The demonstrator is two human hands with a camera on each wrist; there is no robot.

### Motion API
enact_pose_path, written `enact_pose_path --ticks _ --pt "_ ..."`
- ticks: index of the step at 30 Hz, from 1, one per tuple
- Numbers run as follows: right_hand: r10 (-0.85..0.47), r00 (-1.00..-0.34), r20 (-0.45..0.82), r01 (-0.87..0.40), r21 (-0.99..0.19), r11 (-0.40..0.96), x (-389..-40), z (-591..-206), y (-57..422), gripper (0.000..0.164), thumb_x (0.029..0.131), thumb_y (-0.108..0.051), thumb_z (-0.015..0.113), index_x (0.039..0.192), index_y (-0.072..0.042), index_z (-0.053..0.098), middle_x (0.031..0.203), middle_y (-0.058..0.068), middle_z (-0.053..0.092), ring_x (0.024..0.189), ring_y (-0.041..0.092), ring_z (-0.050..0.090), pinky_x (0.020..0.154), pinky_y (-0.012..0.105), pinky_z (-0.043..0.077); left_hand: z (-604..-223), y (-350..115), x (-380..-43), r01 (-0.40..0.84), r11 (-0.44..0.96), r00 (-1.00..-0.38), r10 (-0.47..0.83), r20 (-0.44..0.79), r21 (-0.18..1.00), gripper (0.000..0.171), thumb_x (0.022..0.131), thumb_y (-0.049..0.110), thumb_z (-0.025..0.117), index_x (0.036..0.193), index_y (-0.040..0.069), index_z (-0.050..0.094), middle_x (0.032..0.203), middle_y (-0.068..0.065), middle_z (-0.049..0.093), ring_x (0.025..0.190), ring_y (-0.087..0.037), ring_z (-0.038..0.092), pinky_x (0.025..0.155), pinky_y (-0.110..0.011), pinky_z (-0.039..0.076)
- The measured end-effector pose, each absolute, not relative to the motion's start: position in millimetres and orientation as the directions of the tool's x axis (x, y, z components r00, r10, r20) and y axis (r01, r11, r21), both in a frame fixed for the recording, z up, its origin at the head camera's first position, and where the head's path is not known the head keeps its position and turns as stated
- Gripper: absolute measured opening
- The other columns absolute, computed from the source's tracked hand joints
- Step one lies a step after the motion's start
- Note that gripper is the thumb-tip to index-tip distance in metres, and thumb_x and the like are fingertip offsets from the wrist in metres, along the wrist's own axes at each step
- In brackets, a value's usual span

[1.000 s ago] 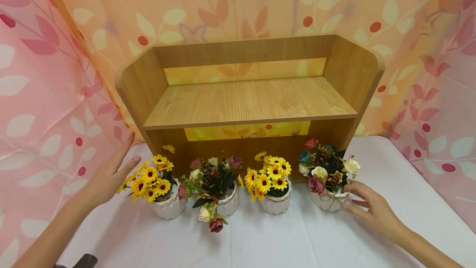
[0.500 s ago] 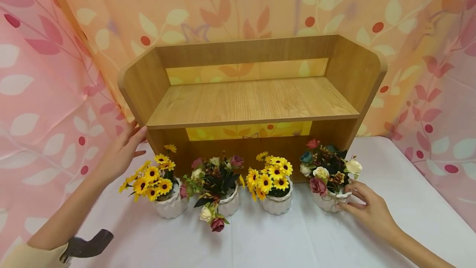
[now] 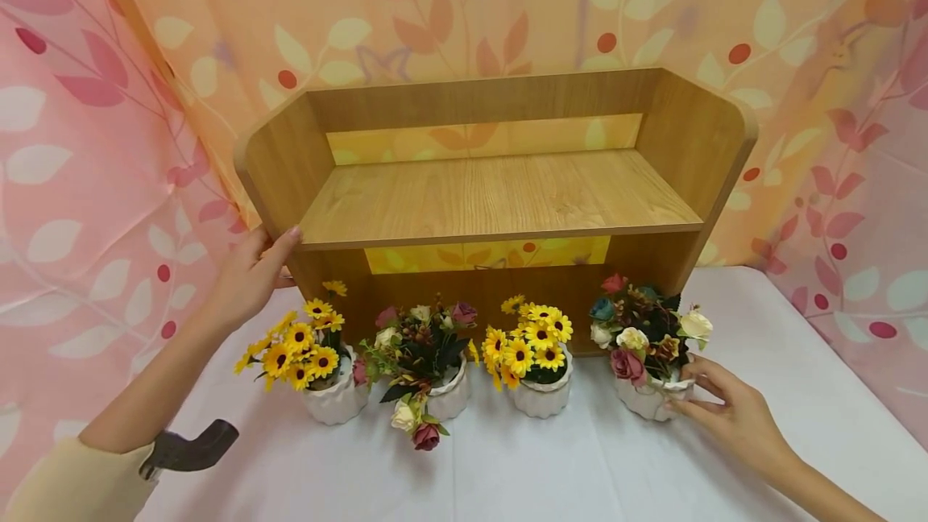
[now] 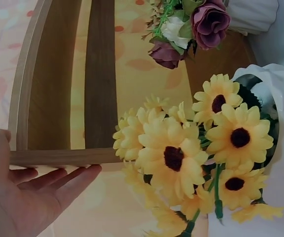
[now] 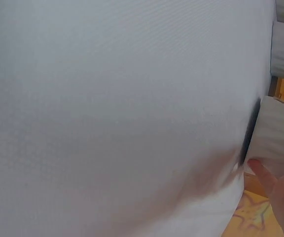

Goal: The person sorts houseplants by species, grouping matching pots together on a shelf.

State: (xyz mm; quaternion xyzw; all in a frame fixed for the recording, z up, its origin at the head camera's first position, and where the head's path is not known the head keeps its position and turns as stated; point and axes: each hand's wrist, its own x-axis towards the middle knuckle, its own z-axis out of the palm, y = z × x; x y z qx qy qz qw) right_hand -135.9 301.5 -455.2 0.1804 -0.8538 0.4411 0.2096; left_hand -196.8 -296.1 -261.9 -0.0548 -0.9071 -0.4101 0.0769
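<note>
My left hand [image 3: 250, 276] grips the left side panel of a two-tier wooden shelf [image 3: 500, 196], thumb at the front edge, fingers along the outside. In the left wrist view those fingers [image 4: 65, 190] lie against the panel's outer face. My right hand [image 3: 735, 413] holds a white flowerpot [image 3: 648, 399] of mixed roses by its right side. In the right wrist view a dark band runs along the base of that pot [image 5: 275, 133]; I cannot tell whether it is off the cloth. Below my left hand stands a pot of yellow sunflowers [image 3: 297, 357].
A second rose pot [image 3: 445, 397] and another sunflower pot [image 3: 540, 399] stand between the outer pots, in a row before the shelf. White cloth [image 3: 544, 474] covers the table. Patterned curtains [image 3: 464, 14] hang behind and at both sides.
My left hand has moved from beside the sunflowers to the shelf's left panel and taken hold of it. My right hand has closed more on the rose pot, which has shifted slightly right.
</note>
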Motion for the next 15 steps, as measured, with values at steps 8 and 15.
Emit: enact_pose_path --ticks 8,15 --pt "-0.127 -0.861 0.493 -0.478 -0.695 0.537 -126 -443 306 0.047 0.069 0.022 0.085 0.105 -0.002 0.067 0.106 -0.026 0.066 0.108 -0.021 0.056 0.067 0.013 0.06 -258 -295 -197 0.133 0.69 -0.985 0.011 0.173 0.712 0.072 0.114 0.045 0.037 0.16 -0.009 0.028 0.148 -0.039 0.049 0.126 -0.057 0.06 0.073 -0.026 0.064" --pt "-0.144 -0.856 0.496 -0.491 -0.694 0.528 -118 -424 308 0.048 0.07 0.025 0.083 0.107 -0.001 0.068 0.106 -0.025 0.067 0.101 -0.017 0.063 0.068 0.012 0.059 -254 -295 -196 0.121 0.708 -0.988 0.021 0.15 0.695 0.072 0.114 0.044 0.037 0.159 -0.012 0.028 0.149 -0.041 0.048 0.125 -0.057 0.061 0.071 -0.025 0.064"
